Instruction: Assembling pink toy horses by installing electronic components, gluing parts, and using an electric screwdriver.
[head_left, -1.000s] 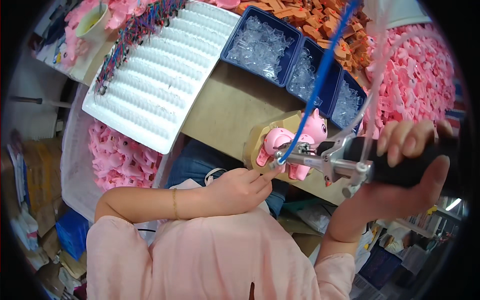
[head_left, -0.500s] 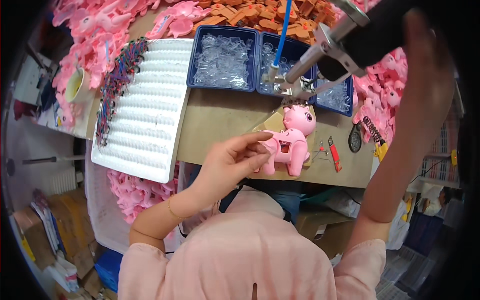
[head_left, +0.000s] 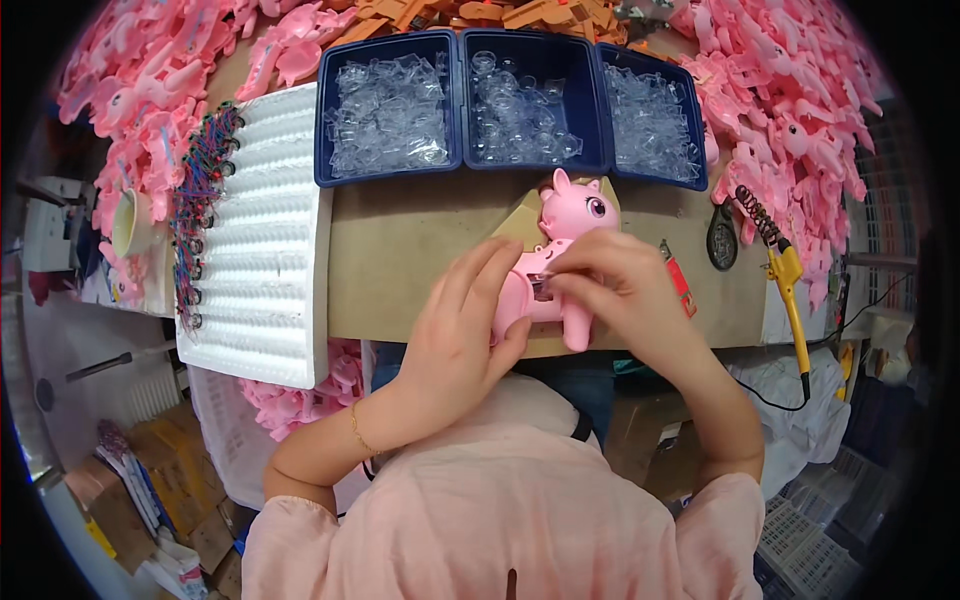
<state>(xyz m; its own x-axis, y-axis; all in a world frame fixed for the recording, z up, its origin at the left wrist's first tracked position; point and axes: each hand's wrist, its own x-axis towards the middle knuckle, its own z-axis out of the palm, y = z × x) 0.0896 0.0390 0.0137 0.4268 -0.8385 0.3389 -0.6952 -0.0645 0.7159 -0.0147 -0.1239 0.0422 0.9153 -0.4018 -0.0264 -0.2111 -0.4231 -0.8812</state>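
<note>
1. Pink plastic toy pony (head_left: 572, 215): lies on the brown cardboard-covered surface (head_left: 400, 250), near its front edge, head toward the trays.
2. Left hand (head_left: 455, 335): fingers wrapped round the pony's rear, holding it.
3. Right hand (head_left: 615, 290): fingertips pinched on the pony's back at a small dark opening.
4. Three dark blue trays of clear plastic parts (head_left: 520, 100): just behind the pony.
5. White ridged foam sheet (head_left: 265, 260): left of the surface.
6. Yellow-handled soldering iron (head_left: 785, 275): right, untouched.
</note>
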